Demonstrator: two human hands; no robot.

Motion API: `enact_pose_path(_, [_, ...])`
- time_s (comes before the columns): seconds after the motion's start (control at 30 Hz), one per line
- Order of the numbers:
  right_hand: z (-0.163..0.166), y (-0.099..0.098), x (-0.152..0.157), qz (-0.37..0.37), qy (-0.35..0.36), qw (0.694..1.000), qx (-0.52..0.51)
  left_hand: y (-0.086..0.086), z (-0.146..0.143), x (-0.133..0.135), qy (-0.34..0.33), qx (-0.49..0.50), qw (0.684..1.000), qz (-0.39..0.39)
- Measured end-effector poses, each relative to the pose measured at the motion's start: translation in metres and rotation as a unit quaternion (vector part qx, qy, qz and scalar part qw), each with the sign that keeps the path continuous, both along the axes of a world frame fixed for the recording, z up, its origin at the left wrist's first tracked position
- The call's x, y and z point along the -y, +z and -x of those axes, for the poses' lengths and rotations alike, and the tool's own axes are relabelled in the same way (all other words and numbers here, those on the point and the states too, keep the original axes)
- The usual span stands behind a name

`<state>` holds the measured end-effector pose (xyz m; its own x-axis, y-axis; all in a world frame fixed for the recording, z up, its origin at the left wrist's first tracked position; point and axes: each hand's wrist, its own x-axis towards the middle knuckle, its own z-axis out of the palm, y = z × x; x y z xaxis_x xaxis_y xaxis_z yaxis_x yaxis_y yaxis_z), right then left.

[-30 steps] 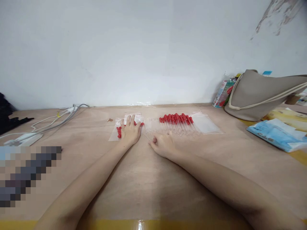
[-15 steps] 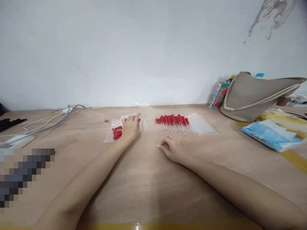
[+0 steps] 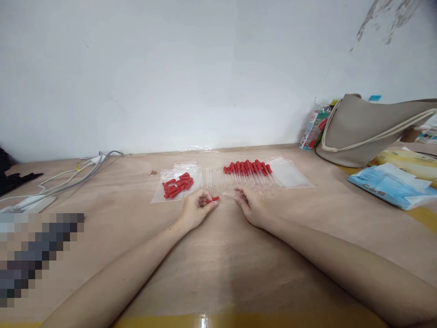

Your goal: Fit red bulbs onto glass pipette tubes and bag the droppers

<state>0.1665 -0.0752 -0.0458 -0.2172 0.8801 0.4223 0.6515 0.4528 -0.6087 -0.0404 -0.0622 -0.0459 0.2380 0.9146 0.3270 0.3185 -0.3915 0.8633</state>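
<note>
Between the fingers of my left hand is a red rubber dropper bulb, its end pointing right. My right hand pinches a thin clear dropper tube, whose tip points left toward the bulb; the two are apart. Loose red bulbs lie on a clear plastic bag behind my left hand. Bare clear tubes lie in a row behind the gap between my hands. To their right, several droppers with red bulbs fitted lie side by side, partly on another clear bag.
A blue tissue pack and a grey bag stand at the right, with a bottle beside the grey bag. Cables and a white power strip lie at the left. A pale wall closes off the back.
My left hand has come from the bag of bulbs toward the middle, with a red bulb in it. My right hand has risen slightly, still holding the tube.
</note>
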Motion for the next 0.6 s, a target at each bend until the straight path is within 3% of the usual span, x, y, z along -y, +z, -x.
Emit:
enact_pose_path(0.23, [0.000,0.005,0.004,-0.049,0.058,0.996,0.045,0.005,-0.001,0.006,-0.022,-0.013,0.999,0.021])
enact_pose_path(0.4, [-0.002,0.006,0.005,-0.054,0.081,0.993,0.071,0.006,0.000,0.006,-0.006,-0.066,0.996,-0.054])
enact_pose_path(0.6, [-0.003,0.004,0.003,-0.081,0.086,0.989,0.087,0.015,-0.001,0.010,-0.045,-0.137,0.982,-0.125])
